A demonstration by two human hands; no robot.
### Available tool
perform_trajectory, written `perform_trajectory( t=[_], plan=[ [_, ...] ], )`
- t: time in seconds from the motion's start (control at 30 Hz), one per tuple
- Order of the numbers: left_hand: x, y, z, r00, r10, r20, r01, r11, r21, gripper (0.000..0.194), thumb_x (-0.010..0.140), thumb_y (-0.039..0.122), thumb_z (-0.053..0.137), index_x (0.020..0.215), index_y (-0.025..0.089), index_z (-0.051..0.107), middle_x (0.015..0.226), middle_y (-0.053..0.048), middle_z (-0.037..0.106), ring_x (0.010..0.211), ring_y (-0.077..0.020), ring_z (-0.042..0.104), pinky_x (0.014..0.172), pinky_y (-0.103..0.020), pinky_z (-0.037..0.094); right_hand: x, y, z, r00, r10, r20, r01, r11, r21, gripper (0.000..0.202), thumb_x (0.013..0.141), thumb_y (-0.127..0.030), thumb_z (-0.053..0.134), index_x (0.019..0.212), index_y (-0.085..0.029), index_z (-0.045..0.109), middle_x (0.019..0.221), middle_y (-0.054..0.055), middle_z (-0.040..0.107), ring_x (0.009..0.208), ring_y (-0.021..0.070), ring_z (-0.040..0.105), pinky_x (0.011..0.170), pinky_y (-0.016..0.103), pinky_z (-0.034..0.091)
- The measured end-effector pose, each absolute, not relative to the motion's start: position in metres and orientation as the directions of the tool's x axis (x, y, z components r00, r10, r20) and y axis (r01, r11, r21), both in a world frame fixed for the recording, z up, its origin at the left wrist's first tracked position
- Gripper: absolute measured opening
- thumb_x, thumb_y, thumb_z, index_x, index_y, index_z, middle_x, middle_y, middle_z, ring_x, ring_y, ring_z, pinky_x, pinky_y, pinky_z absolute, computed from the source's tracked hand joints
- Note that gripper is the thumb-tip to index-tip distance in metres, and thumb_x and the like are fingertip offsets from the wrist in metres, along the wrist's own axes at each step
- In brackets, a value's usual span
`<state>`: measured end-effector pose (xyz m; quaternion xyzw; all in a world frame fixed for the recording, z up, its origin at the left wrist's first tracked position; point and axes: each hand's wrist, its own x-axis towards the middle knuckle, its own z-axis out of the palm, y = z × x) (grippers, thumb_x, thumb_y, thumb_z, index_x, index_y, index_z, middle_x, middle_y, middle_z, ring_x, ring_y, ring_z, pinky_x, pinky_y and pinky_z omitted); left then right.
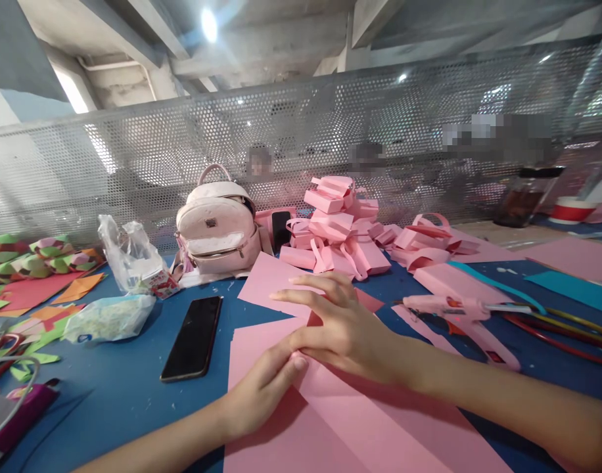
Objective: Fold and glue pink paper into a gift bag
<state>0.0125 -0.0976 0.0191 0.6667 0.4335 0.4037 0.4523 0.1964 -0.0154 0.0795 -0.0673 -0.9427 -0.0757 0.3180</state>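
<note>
1. Pink paper sheets (360,420) are being supported by the blue table (133,394) at the near middle, overlapping one another beneath both hands.
2. The right hand (338,322) is being held low over the sheets, reaching in from the right; its upper fingers are being kept spread and pointed left, with nothing being gripped between them.
3. The left hand (266,381) is being rested on the sheets from the near left, its front part being met and partly covered by the right hand; whether paper is being pinched there cannot be told, as its fingertips are being hidden.
4. To the right, a pink glue gun (453,312) is being seen lying on its side near the right forearm.
5. At the far middle, folded pink paper pieces (330,226) are being heaped beside a pale backpack (217,230).
6. To the left of the sheets, a dark phone (192,338) is being borne by the table, well apart from the right hand.
7. At the far left, green and orange paper shapes (39,259) are being gathered in a cluster.
</note>
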Motion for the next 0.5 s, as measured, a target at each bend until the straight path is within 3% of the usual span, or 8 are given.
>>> perform_trajectory(
  t=[0.27, 0.5],
  plan=[
    [0.007, -0.100, 0.028, 0.399, 0.906, 0.138, 0.123, -0.203, 0.971, 0.081, 0.087, 0.066, 0.058, 0.154, 0.026, 0.034, 0.160, -0.006, 0.034, 0.149, -0.0365, 0.026, 0.122, -0.051, 0.021, 0.200, -0.018, 0.093, -0.703, 0.218, 0.677, 0.192, 0.975, -0.116, 0.017, 0.094, -0.023, 0.061, 0.084, -0.026, 0.075, 0.136, 0.005, 0.055, 0.135, 0.0276, 0.035, 0.112, 0.048, 0.028],
    [0.006, -0.099, 0.027, 0.419, 0.894, 0.160, 0.103, -0.222, 0.970, 0.064, 0.095, 0.049, 0.058, 0.153, 0.030, 0.037, 0.160, -0.003, 0.035, 0.148, -0.0360, 0.027, 0.123, -0.052, 0.018, 0.201, -0.019, 0.093, -0.716, 0.187, 0.673, 0.166, 0.981, -0.095, 0.019, 0.093, -0.018, 0.061, 0.083, -0.025, 0.075, 0.133, 0.006, 0.057, 0.133, 0.0273, 0.036, 0.110, 0.048, 0.028]
  ],
)
